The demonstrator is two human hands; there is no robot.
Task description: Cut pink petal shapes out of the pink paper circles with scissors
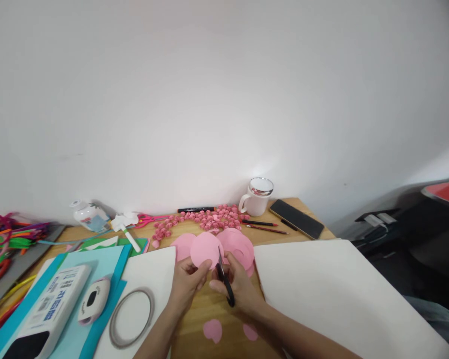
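Observation:
My left hand [189, 281] pinches a round pink paper disc [205, 249] by its lower edge, thumb on the front. Black-handled scissors [224, 281] are in my right hand [241, 284], their blades upright against the disc's right edge. How far the blades are parted is hard to make out. More pink paper circles [239, 249] lie on the table just behind both hands, some with curved cuts in them. Two small pink scraps, one of them a rounded piece [212, 330], rest on the wood nearer to me.
Many small pink paper rolls [224, 217] lie behind the circles. A white mug [258, 197], pencils [265, 228] and a phone [297, 218] are back right. White sheets [333, 289] flank me. At left are a tape roll [130, 319], blue paper [112, 289] and a white bottle [90, 217].

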